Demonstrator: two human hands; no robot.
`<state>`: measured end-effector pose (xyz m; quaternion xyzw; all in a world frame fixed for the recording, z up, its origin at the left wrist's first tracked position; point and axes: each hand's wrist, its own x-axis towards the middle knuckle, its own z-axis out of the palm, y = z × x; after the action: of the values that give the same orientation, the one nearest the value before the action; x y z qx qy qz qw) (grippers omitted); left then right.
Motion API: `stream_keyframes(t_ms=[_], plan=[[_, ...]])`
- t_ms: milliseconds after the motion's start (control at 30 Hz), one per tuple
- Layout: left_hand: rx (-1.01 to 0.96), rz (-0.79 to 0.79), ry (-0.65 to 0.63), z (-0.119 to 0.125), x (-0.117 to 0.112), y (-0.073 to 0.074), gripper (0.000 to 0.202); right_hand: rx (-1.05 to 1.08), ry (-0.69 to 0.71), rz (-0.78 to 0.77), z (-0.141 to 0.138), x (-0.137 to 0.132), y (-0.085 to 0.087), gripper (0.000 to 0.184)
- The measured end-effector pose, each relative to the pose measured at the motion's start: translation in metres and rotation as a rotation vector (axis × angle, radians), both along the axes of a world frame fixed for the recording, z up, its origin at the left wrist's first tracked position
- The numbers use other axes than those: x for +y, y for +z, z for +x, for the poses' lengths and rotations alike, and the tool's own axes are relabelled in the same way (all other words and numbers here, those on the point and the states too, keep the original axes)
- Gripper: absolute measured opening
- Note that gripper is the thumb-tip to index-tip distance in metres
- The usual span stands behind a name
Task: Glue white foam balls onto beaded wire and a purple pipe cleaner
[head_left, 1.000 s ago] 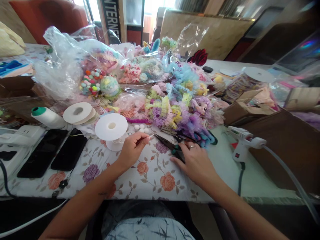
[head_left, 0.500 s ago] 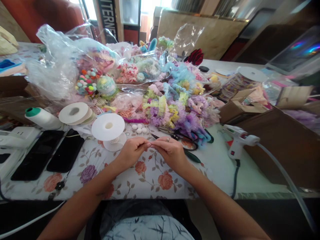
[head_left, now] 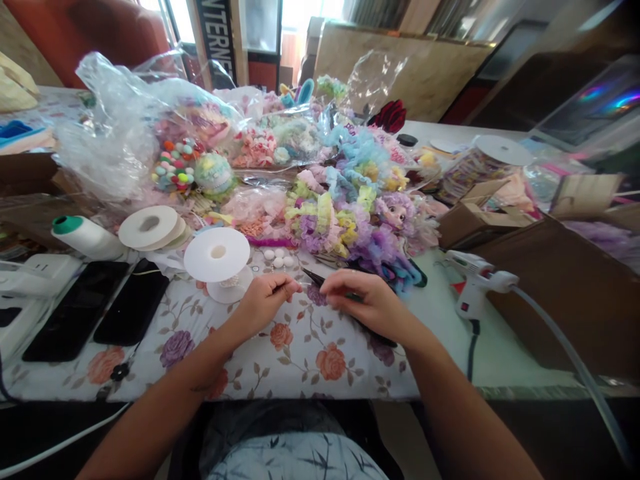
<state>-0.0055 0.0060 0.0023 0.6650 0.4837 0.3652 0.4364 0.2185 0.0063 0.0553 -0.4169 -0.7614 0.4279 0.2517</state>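
My left hand [head_left: 263, 303] hovers over the floral tablecloth [head_left: 300, 353] with its fingers pinched on something too small to make out. My right hand [head_left: 370, 303] is a short way to its right, fingers closed round dark pliers [head_left: 313, 277] whose tip points toward the left hand. A white spool [head_left: 217, 257] stands just left of my left hand. A few small white pearl beads [head_left: 279, 257] lie behind the hands. A heap of pastel frilly trims and a small doll [head_left: 397, 213] is piled beyond.
Two black phones [head_left: 107, 307] and a white power strip [head_left: 35, 277] lie at the left. A thread cone [head_left: 87, 237] and tape roll [head_left: 150, 228] sit near plastic bags. A white glue gun [head_left: 475, 283] and cardboard boxes [head_left: 480, 217] stand at the right.
A second ago my right hand lay on the pliers on the table. It then met the left hand's fingertips, and now holds the pliers pointed at the left hand's pinch.
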Motion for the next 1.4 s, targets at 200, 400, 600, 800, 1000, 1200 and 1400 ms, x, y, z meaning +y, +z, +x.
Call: stream_keyframes(t_ms=[200, 400, 600, 800, 1000, 1200, 1400], plan=[[0.009, 0.017, -0.044, -0.002, 0.001, 0.003, 0.033, 0.062, -0.074, 0.263, -0.036, 0.014, -0.033, 0.015], [-0.014, -0.009, -0.03, -0.007, 0.004, 0.006, 0.037, 0.247, -0.158, 0.322, -0.046, 0.017, -0.045, 0.009], [-0.02, -0.052, -0.007, -0.008, 0.003, 0.007, 0.027, 0.272, -0.23, 0.322, -0.04, 0.012, -0.054, 0.006], [0.02, 0.081, 0.046, -0.005, 0.0, 0.005, 0.017, 0.26, -0.217, 0.296, -0.037, 0.01, -0.056, 0.005], [0.016, 0.16, 0.065, -0.004, -0.002, 0.005, 0.012, 0.257, -0.224, 0.249, -0.038, 0.008, -0.056, 0.005], [0.039, 0.174, 0.058, -0.003, -0.003, 0.005, 0.012, 0.237, -0.208, 0.276, -0.039, 0.007, -0.057, 0.006], [0.033, 0.19, 0.059, -0.002, -0.003, 0.005, 0.011, 0.236, -0.204, 0.329, -0.04, 0.007, -0.057, 0.005]])
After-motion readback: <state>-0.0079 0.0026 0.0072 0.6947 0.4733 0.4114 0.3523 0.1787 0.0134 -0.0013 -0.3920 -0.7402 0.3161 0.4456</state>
